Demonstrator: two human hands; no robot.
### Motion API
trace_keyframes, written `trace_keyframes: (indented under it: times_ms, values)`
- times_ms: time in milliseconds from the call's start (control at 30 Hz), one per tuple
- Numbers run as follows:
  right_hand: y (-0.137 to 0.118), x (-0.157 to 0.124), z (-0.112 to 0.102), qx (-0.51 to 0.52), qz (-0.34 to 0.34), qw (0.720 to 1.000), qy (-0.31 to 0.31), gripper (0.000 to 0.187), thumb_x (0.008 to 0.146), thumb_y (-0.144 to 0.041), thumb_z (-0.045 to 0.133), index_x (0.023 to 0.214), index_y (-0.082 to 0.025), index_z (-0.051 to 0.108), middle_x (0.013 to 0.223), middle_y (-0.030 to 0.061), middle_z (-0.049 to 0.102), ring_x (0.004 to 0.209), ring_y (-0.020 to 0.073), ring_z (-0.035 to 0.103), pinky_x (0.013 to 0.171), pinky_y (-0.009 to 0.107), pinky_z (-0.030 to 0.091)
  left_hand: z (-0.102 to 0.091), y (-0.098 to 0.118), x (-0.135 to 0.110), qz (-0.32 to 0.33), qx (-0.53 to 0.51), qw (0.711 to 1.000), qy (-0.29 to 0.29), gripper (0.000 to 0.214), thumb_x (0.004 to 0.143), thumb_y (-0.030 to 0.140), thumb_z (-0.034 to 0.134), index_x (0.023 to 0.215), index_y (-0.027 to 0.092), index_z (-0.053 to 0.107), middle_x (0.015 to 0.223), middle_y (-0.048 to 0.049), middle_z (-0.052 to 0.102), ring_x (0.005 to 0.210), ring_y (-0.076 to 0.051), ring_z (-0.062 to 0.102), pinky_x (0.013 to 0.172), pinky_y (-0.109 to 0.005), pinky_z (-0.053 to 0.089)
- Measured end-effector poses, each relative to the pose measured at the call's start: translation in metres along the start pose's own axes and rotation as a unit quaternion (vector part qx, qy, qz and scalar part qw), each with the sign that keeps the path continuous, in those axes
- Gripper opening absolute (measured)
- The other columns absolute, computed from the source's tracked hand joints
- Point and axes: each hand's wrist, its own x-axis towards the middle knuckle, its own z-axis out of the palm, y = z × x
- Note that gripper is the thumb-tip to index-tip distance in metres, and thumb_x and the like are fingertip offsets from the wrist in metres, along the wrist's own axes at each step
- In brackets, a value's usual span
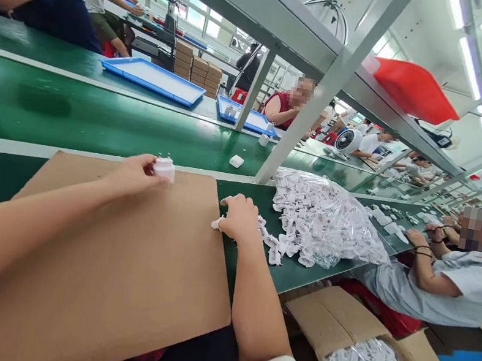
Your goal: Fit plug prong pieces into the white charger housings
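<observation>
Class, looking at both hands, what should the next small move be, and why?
Probably move the right hand left, bringing the small white piece at its thumb toward the white plug. The left hand already holds that plug over the far part of the cardboard, pins pointing up, and the hands are apart.

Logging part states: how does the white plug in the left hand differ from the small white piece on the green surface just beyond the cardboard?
The white plug is held in the left hand; the small white piece lies untouched on the green surface. The white plug shows two pins pointing up; the small white piece shows none. Both are white.
</observation>
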Motion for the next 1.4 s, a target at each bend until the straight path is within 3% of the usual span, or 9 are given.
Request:
trace_keyframes:
  times_ms: [200, 300, 400, 467, 567, 700, 933, 1233, 1400]
  values:
    - [0.01, 0.022, 0.012, 0.056, 0.041, 0.998, 0.012, 0.003, 0.078, -0.024, 0.073, 0.081, -0.022, 0.072, 0.102, 0.0104, 0.066, 0.094, 0.0274, 0.06, 0.073, 0.037, 0.048, -0.018, -0.021, 0.076, -0.052, 0.159, 0.977, 0.134, 0.061, 0.077, 0.051, 0.07, 0.125, 0.014, 0.061, 0.112, -0.011, 0.068, 0.103, -0.03, 0.06, 0.091, -0.045, 0.044]
    - [0.004, 0.025, 0.016, 0.066, 0.028, 0.995, 0.065, 0.01, 0.082, -0.015, 0.063, 0.085, -0.022, 0.07, 0.102, 0.0097, 0.068, 0.103, 0.0286, 0.057, 0.079, 0.038, 0.047, -0.013, -0.036, 0.089, -0.067, 0.2, 0.966, 0.15, 0.062, 0.078, 0.053, 0.069, 0.125, 0.012, 0.061, 0.114, -0.0152, 0.067, 0.114, -0.037, 0.056, 0.097, -0.053, 0.042]
    - [-0.007, 0.024, 0.022, 0.156, -0.005, 0.98, 0.126, 0.013, 0.085, -0.012, 0.057, 0.092, -0.021, 0.064, 0.107, 0.0075, 0.068, 0.1, 0.0237, 0.059, 0.085, 0.036, 0.047, -0.005, -0.042, 0.084, -0.084, 0.195, 0.953, 0.217, 0.098, 0.067, 0.058, 0.078, 0.143, 0.006, 0.044, 0.144, -0.0253, 0.046, 0.133, -0.046, 0.039, 0.106, -0.06, 0.034]
    - [-0.016, 0.022, 0.027, 0.25, -0.02, 0.96, 0.123, 0.008, 0.09, -0.017, 0.055, 0.094, -0.021, 0.06, 0.105, 0.0048, 0.069, 0.094, 0.0196, 0.061, 0.083, 0.033, 0.047, -0.002, -0.039, 0.075, -0.03, 0.168, 0.94, 0.296, 0.119, 0.064, 0.067, 0.079, 0.152, 0.005, 0.027, 0.157, -0.0256, 0.024, 0.141, -0.049, 0.025, 0.112, -0.06, 0.026]
    - [-0.03, 0.017, 0.036, 0.341, -0.023, 0.937, 0.073, 0.009, 0.095, -0.03, 0.054, 0.095, -0.022, 0.057, 0.095, 0.0014, 0.068, 0.083, 0.0168, 0.061, 0.074, 0.03, 0.046, -0.002, -0.03, 0.063, 0.108, 0.135, 0.918, 0.357, 0.093, 0.081, 0.067, 0.066, 0.15, 0.012, 0.037, 0.156, -0.0184, 0.028, 0.141, -0.044, 0.025, 0.113, -0.058, 0.022]
    - [-0.041, 0.014, 0.05, 0.328, -0.085, 0.939, 0.054, 0.019, 0.088, -0.038, 0.069, 0.092, -0.022, 0.059, 0.094, 0.0009, 0.067, 0.088, 0.0173, 0.06, 0.075, 0.029, 0.045, -0.002, -0.021, 0.058, 0.206, 0.163, 0.915, 0.306, 0.037, 0.098, 0.048, 0.053, 0.11, 0.018, 0.069, 0.139, -0.0107, 0.055, 0.134, -0.035, 0.034, 0.106, -0.055, 0.026]
    - [-0.042, 0.016, 0.061, 0.277, -0.137, 0.951, 0.008, 0.035, 0.08, -0.045, 0.082, 0.103, -0.022, 0.069, 0.095, 0.0031, 0.061, 0.097, 0.0202, 0.058, 0.087, 0.034, 0.047, 0.003, -0.025, 0.065, 0.254, 0.178, 0.918, 0.248, 0.035, 0.097, 0.044, 0.05, 0.077, 0.021, 0.067, 0.118, -0.0114, 0.069, 0.126, -0.033, 0.047, 0.106, -0.051, 0.032]
    - [-0.041, 0.012, 0.05, 0.307, -0.137, 0.941, -0.033, 0.045, 0.077, -0.038, 0.084, 0.115, -0.021, 0.067, 0.1, 0.0031, 0.06, 0.097, 0.0193, 0.06, 0.088, 0.033, 0.049, 0.01, -0.04, 0.072, 0.293, 0.221, 0.925, 0.102, 0.041, 0.093, 0.043, 0.044, 0.109, 0.02, 0.074, 0.125, -0.0132, 0.063, 0.117, -0.031, 0.055, 0.106, -0.044, 0.041]
    - [-0.041, 0.012, 0.047, 0.32, -0.114, 0.939, -0.049, 0.044, 0.077, -0.032, 0.083, 0.116, -0.02, 0.066, 0.107, 0.0043, 0.06, 0.098, 0.0191, 0.061, 0.09, 0.034, 0.049, 0.009, -0.041, 0.072, 0.296, 0.205, 0.931, 0.056, 0.033, 0.092, 0.041, 0.052, 0.099, 0.019, 0.076, 0.118, -0.0116, 0.067, 0.117, -0.032, 0.053, 0.107, -0.047, 0.041]
